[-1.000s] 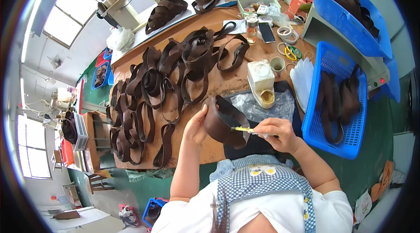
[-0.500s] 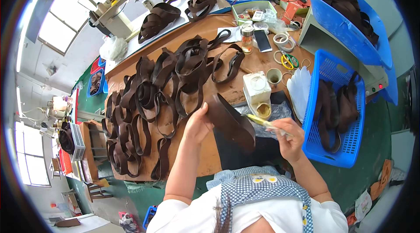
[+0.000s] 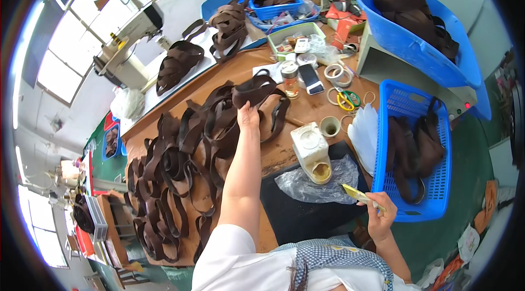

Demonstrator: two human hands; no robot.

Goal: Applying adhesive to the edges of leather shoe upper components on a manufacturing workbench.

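Note:
My left hand (image 3: 249, 116) reaches far out over the table, fingers closed on the lower edge of a wide dark brown strap loop (image 3: 253, 92). Beneath and beside that loop lies a large heap of similar brown straps (image 3: 183, 138). Close to my body on the right, my right hand (image 3: 381, 215) grips a flat yellow brush-like stick (image 3: 355, 193), its tip pointing left. Left of the tip, a white squarish pot (image 3: 310, 146) with a yellowish open mouth stands on crumpled clear plastic (image 3: 292, 186). Under the plastic is a black mat (image 3: 284, 217).
A blue basket (image 3: 383, 181) with brown straps stands at the right, below a larger blue tub (image 3: 465, 39). Farther back on the table are a small cup (image 3: 330, 126), yellow-handled scissors (image 3: 345, 102), tape rolls (image 3: 337, 75), a phone (image 3: 311, 79) and a glass jar (image 3: 290, 80).
My left hand has carried the brown loop away from my body to the far part of the heap. My right hand has drawn back to the right and nearer, still holding the yellow stick.

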